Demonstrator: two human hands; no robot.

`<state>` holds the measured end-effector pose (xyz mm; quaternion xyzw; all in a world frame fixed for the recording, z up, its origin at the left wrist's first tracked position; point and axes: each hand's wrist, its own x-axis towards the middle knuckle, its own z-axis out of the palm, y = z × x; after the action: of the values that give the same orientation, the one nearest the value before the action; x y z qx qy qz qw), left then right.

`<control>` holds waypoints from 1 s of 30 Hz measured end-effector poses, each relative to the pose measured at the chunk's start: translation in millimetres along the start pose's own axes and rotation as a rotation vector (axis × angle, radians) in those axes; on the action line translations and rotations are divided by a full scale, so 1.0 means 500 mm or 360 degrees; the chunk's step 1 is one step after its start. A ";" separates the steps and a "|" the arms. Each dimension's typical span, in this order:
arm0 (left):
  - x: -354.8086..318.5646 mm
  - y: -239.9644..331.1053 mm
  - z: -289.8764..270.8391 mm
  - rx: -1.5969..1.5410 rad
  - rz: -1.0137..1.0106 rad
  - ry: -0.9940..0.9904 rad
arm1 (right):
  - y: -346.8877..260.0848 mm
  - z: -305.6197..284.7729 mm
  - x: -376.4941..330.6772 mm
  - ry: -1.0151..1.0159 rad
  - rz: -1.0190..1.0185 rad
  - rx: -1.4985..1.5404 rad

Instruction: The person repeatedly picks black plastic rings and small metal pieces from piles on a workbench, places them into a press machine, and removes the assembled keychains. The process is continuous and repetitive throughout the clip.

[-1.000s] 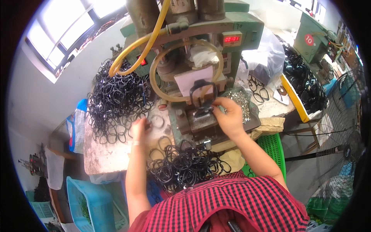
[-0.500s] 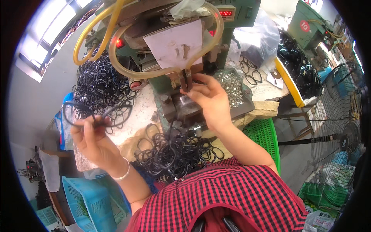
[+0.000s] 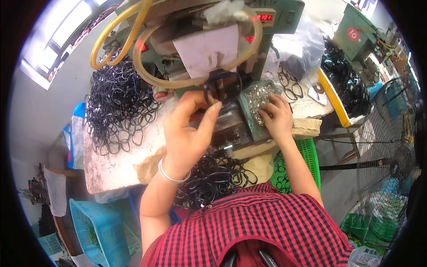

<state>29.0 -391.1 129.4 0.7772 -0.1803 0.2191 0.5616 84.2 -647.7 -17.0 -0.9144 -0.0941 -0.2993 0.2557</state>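
Observation:
A black eyeglass frame (image 3: 240, 84) is pinched between the thumb and fingers of my left hand (image 3: 189, 129). One of its rims stands around the dark tips under the bench machine (image 3: 231, 127), below the white sheet (image 3: 207, 49); my fingers hide part of the rest. To the right, my right hand (image 3: 280, 118) reaches over a green tray (image 3: 246, 113) of small metal pieces (image 3: 257, 100). Its fingertips are bent together among the pieces, and whatever they pinch is too small to make out.
Tangled black frames form a heap (image 3: 118, 104) at the left and a pile (image 3: 211, 180) by my apron. A green basket (image 3: 313, 164) stands below my right forearm. Yellowish hoses (image 3: 178, 84) loop before the machine. A fan (image 3: 391, 147) stands right, a blue crate (image 3: 100, 231) lower left.
My left hand has carried the eyeglass frame rightward and up to the machine's tips. My right hand has left those tips and moved right to the tray of metal pieces.

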 end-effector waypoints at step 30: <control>-0.128 -0.402 -0.382 0.1882 0.0366 -0.0174 | -0.013 -0.024 0.006 0.0183 0.0208 0.0343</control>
<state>54.9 -145.7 -12.9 0.9433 -0.1393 0.3011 -0.0031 78.6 -648.6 -4.5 -0.8672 -0.0510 -0.3220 0.3765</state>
